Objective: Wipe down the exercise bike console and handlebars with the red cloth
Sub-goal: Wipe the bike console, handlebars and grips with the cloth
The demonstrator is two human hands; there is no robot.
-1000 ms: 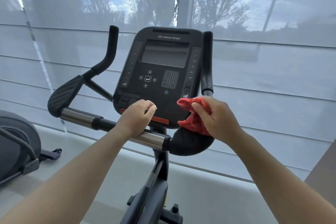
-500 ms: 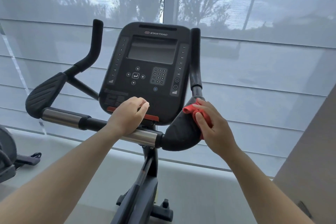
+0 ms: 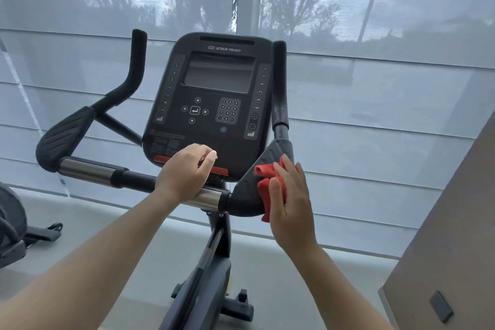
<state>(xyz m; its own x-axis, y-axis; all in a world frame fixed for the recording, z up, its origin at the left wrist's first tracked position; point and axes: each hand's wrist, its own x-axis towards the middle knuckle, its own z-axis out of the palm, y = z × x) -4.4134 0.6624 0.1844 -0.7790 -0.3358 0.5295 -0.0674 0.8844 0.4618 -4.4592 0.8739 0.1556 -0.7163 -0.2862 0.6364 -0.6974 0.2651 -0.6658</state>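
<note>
Right hand (image 3: 290, 203), fingers flat, presses the bunched red cloth (image 3: 267, 185) on the black ribbed right elbow pad (image 3: 251, 190); left hand (image 3: 184, 174), loosely curled, rests on the chrome crossbar (image 3: 85, 171). Handlebars are judged in hand; the upright foam grip (image 3: 279, 83) is likely next.

Cloth (image 3: 268, 178): red. Console (image 3: 211, 104): black, white markings, red strip along lower edge. Handlebar (image 3: 88, 171): black, chrome sleeves.

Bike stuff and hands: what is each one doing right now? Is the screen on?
console: screen dark, looks off.
red cloth: bunched, pressed on the right elbow pad.
right elbow pad: partly covered by the cloth.
right hand: flat, holding the cloth against the pad.
left hand: resting on the crossbar, fingers loosely curled, holding nothing.
crossbar: bare left of the hand.
left elbow pad: uncovered, untouched.
</note>
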